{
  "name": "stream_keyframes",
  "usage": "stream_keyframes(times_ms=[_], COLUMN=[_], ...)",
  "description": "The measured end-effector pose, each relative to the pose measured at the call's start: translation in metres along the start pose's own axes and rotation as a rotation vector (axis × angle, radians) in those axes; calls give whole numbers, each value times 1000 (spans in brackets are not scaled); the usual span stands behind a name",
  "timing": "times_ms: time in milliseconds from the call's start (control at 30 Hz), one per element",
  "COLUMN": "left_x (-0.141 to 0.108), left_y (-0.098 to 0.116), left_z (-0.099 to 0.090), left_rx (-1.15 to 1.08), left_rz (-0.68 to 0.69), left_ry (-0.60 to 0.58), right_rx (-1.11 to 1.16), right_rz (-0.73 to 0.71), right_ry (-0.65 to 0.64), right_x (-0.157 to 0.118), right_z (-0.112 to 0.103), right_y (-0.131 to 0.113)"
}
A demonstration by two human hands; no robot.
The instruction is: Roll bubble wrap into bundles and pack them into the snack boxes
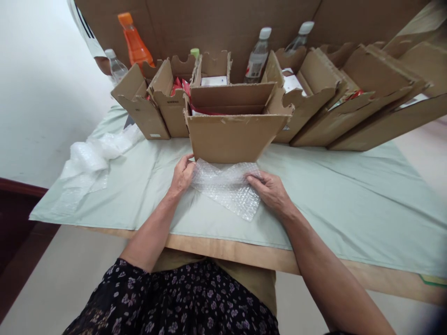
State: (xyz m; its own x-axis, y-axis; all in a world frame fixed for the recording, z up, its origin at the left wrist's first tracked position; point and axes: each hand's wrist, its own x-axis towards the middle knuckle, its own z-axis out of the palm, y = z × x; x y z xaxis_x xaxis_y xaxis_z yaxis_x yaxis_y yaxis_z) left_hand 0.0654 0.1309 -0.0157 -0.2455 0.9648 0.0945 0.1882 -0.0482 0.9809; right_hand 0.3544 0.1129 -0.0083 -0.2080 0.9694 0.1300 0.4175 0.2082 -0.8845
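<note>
A clear sheet of bubble wrap (230, 190) stretches between my hands on the pale green cloth, one corner hanging toward the table's front edge. My left hand (183, 173) pinches its left end, close to the lower left corner of a cardboard box (233, 137). At the right end, my right hand (268, 188) grips the sheet with thumb on top. The upper part of the sheet looks folded over. Directly behind it stands the open-topped box, with something red and white partly showing inside.
Several open cardboard boxes (310, 102) line the back, holding packets. Bottles stand among them, one with orange liquid (136, 44). More bubble wrap (87, 158) lies at the left. A large cardboard panel (209, 28) rises behind. Part of another person (92, 42) shows at upper left.
</note>
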Motion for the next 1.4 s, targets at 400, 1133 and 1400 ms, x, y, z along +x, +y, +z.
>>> stream_keyframes(times_ms=[400, 1133, 1400], left_x=[-2, -10, -13], left_y=[7, 5, 6], left_z=[2, 11, 13], left_rx=[24, 166, 144], left_rz=[-41, 63, 64], left_ry=[-40, 40, 81], right_rx=[-46, -56, -47], right_rz=[-33, -27, -51], right_ry=[9, -31, -15], right_x=[-1, -3, -2], right_z=[4, 2, 3], right_y=[-1, -3, -2])
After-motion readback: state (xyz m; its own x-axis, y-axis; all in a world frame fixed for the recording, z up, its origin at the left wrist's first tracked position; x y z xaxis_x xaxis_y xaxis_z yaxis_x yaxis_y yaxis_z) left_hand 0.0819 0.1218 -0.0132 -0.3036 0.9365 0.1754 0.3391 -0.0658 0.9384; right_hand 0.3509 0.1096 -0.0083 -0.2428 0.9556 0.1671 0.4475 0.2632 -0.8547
